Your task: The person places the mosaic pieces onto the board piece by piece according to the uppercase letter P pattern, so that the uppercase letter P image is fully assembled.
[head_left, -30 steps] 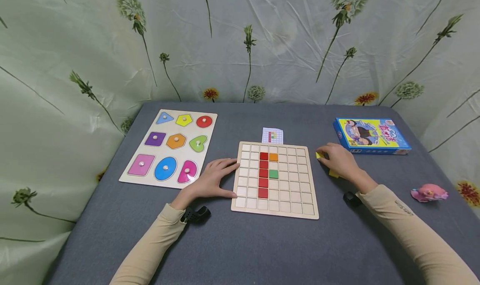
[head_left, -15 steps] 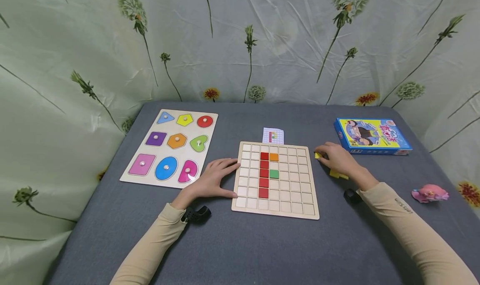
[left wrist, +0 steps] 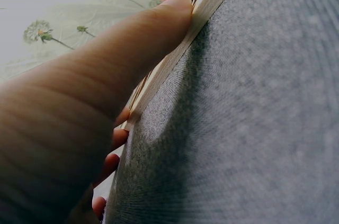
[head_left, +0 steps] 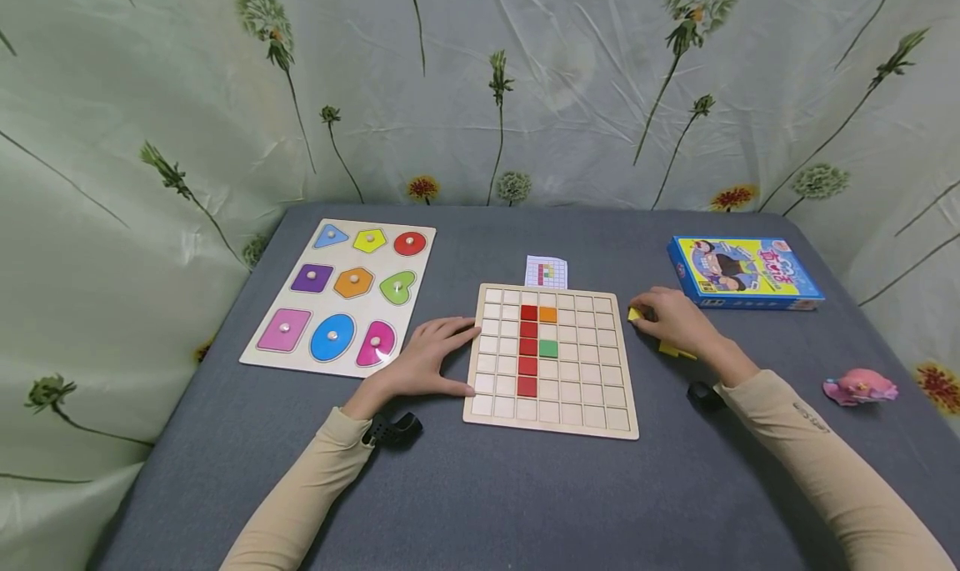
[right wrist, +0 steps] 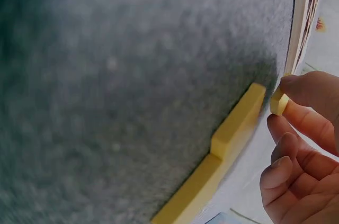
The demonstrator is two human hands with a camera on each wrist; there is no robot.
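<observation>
A wooden grid board (head_left: pixel 588 373) lies mid-table, with a column of several red squares (head_left: pixel 528 347), an orange square (head_left: pixel 548 314) and a green square (head_left: pixel 548 348) in its cells. My left hand (head_left: pixel 420 364) rests against the board's left edge, thumb near the front corner and fingers farther back. Just beyond the right edge, my right hand (head_left: pixel 675 317) pinches a small yellow block (right wrist: pixel 277 102) between thumb and index finger. More yellow blocks (right wrist: pixel 217 171) lie on the cloth beneath that hand, partly hidden by it in the head view.
Behind the board stands a small pattern card (head_left: pixel 547 272). A shape puzzle board (head_left: pixel 311 325) with knobbed pieces lies to the left. At the right are a blue and yellow box (head_left: pixel 738 271) and a pink figurine (head_left: pixel 859 386). Grey cloth (head_left: pixel 525 504) covers the table.
My right hand, with the yellow block, has shifted slightly left toward the board. The left hand and the board have stayed in place.
</observation>
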